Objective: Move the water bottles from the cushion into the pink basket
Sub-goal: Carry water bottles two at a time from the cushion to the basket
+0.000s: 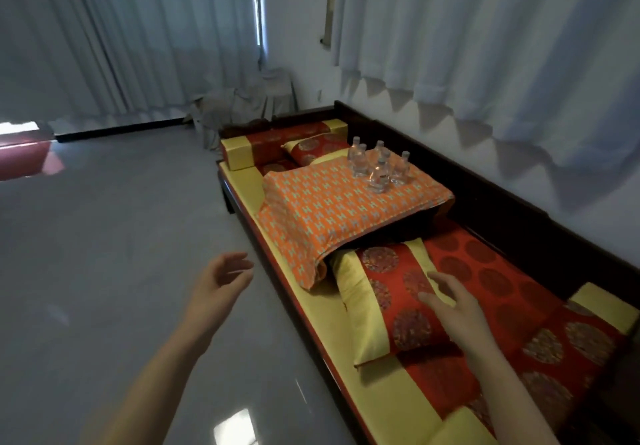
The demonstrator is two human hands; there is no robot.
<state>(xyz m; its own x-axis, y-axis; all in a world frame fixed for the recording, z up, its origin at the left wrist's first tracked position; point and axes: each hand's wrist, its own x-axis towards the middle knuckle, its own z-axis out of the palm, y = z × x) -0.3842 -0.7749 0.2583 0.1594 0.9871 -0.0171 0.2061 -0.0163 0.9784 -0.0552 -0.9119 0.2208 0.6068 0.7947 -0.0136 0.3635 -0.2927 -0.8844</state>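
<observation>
Two bare hands occupy the near field, and we hold nothing in either. Our left hand (221, 280) hangs over the grey floor (104, 271) just off the bench edge, fingers spread and loosely curled, palm turned inward. Our right hand (450, 302) is extended above a red and yellow pillow (384, 306), fingers splayed and empty; we cannot tell whether it touches the fabric. The pillow lies on a long dark wooden bench (519, 216) with red and yellow upholstery. Beyond the pillow, and partly overlapping its far end, sits the orange patterned cushion (332, 209). The water bottles (379, 167), clear and capped, stand upright in a tight cluster on the far right part of that cushion, well apart from both hands and nearer our right hand's side. Behind the cushion lie further red and yellow pillows (277, 143), then pale curtains (485, 46) along the wall.
</observation>
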